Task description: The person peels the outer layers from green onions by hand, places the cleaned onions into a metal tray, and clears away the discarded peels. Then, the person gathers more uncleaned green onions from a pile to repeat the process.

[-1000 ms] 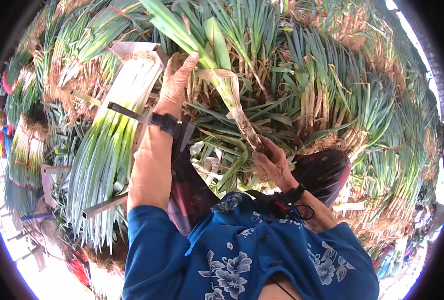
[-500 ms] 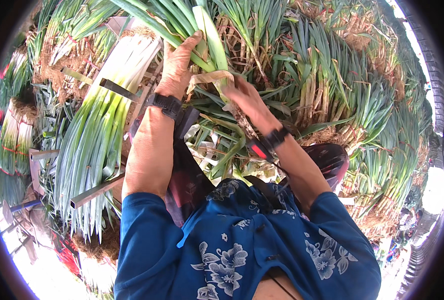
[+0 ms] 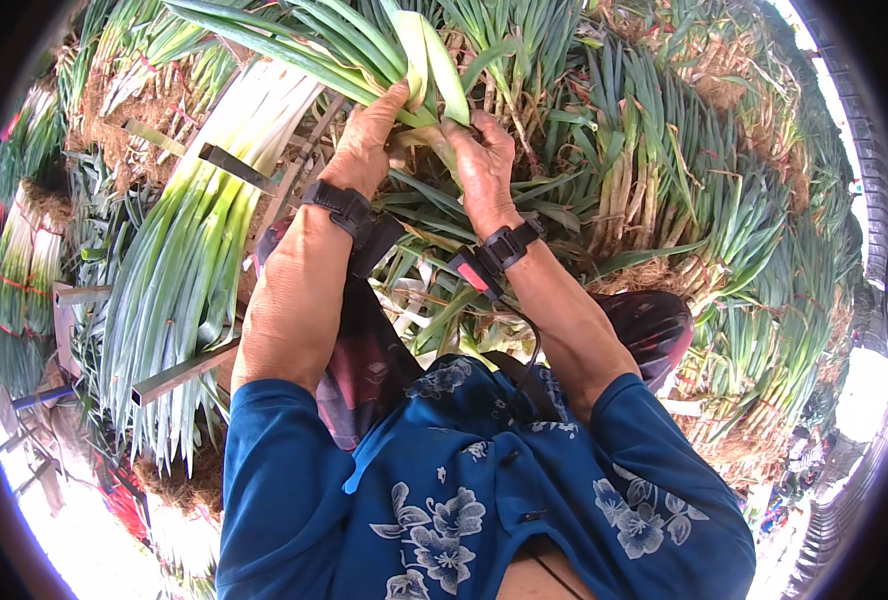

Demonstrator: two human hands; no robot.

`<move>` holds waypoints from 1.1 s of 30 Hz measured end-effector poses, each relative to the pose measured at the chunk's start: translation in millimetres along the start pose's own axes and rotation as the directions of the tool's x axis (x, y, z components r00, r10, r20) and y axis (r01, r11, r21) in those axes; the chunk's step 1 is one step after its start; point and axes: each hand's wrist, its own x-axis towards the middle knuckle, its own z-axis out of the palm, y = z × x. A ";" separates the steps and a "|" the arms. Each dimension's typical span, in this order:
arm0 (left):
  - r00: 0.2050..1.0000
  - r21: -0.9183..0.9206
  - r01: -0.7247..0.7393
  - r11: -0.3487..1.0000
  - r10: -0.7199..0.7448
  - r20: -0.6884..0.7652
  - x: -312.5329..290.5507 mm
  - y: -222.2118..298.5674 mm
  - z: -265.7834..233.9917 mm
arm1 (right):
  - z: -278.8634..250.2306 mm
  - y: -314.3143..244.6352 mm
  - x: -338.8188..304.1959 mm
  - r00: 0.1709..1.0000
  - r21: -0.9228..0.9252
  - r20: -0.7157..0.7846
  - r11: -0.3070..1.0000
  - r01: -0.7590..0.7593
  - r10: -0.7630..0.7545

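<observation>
A large green onion (image 3: 362,40), its leaves fanning toward the top edge, is in my left hand (image 3: 366,145), whose fingers are closed around it where the leaves part. Close beside it, my right hand (image 3: 482,165) pinches a folded outer leaf (image 3: 448,78) of the same onion between thumb and fingers. The lower stem is mostly hidden behind my right hand. To the left, a thick bundle of cleaned green onions (image 3: 189,225) with white stems lies across a metal rack, green ends toward me.
Square metal bars (image 3: 186,372) and a dark upright bar (image 3: 236,168) jut around the cleaned bundle. Uncleaned green onions (image 3: 654,170) with brown roots are heaped along the right and far side. Loose peeled leaves (image 3: 444,310) lie between my knees. A tied bundle (image 3: 26,265) stands far left.
My right hand, blurred lower on the stem before, has moved up beside my left hand and now grips an outer leaf. The brown strip across the stem no longer shows as a band.
</observation>
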 end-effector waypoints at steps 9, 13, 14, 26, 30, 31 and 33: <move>0.996 0.030 0.072 0.997 -0.071 -0.044 -2.1 3.7 23.1 | -13.9 6.4 -7.3 0.960 0.622 -0.013 0.755 -0.210 0.279; 0.980 -0.100 0.054 0.993 -0.072 -0.186 33.2 5.7 -6.8 | -24.3 -16.0 -9.9 0.913 0.746 0.075 0.585 -0.319 0.402; 0.982 -0.118 0.018 0.993 -0.040 -0.187 35.1 6.5 -8.9 | -32.9 -19.8 -8.2 0.880 0.716 0.043 0.600 -0.357 0.472; 0.956 -0.071 -0.265 0.962 0.253 -0.145 22.7 64.7 -56.3 | -515.6 -32.7 -38.3 0.719 0.342 -0.596 0.923 -0.175 0.357; 0.968 -0.070 -0.228 0.971 0.234 0.088 -1.6 55.3 -47.8 | -341.3 -14.2 -11.7 0.880 0.143 -0.017 0.872 -0.468 0.475; 0.971 -0.057 -0.206 0.977 0.211 0.115 -5.1 52.4 -50.9 | -228.5 -44.7 -27.3 0.782 -0.053 -0.265 0.801 -0.596 0.565; 0.950 -0.086 -0.151 0.985 0.168 0.264 -11.0 47.2 -15.7 | -223.2 -11.5 -23.0 0.560 -0.613 0.205 0.552 -0.566 0.802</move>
